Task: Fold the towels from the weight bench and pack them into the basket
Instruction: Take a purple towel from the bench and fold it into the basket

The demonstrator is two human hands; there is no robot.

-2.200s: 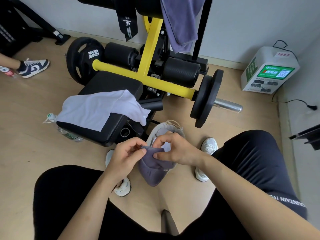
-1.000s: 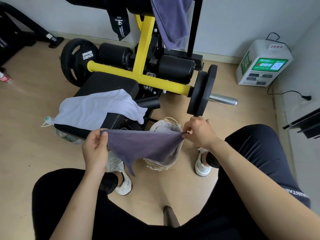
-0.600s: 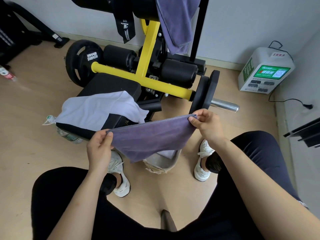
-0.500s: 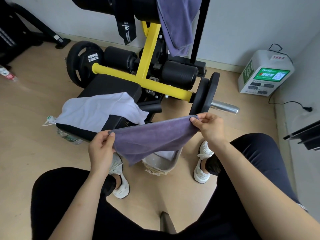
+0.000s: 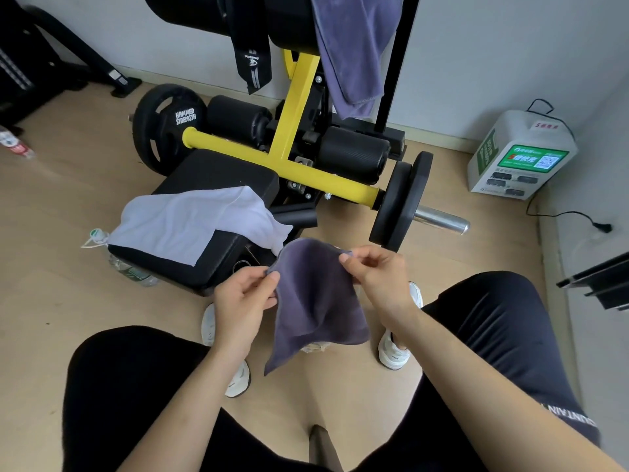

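Left grip [image 5: 242, 300] pinches one top corner of purple towel [image 5: 315, 301], right grip [image 5: 377, 277] pinches other, fingers closed on cloth. We've just brought hands together: towel, stretched wide moment ago, now hangs doubled between our feet. First fold underway. Basket [image 5: 315, 349] barely peeks out below it. White towel [image 5: 190, 223] waits on surface [image 5: 218, 172], left; hung towel [image 5: 350, 52] far.

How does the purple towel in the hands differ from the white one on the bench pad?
The purple towel is dark and hangs in midair, pinched near its top by the left hand and right hand; the white towel is pale and rests on the bench pad, untouched. The purple towel droops in loose folds; the white towel lies spread, one corner over the pad's edge. Neither is neatly folded.
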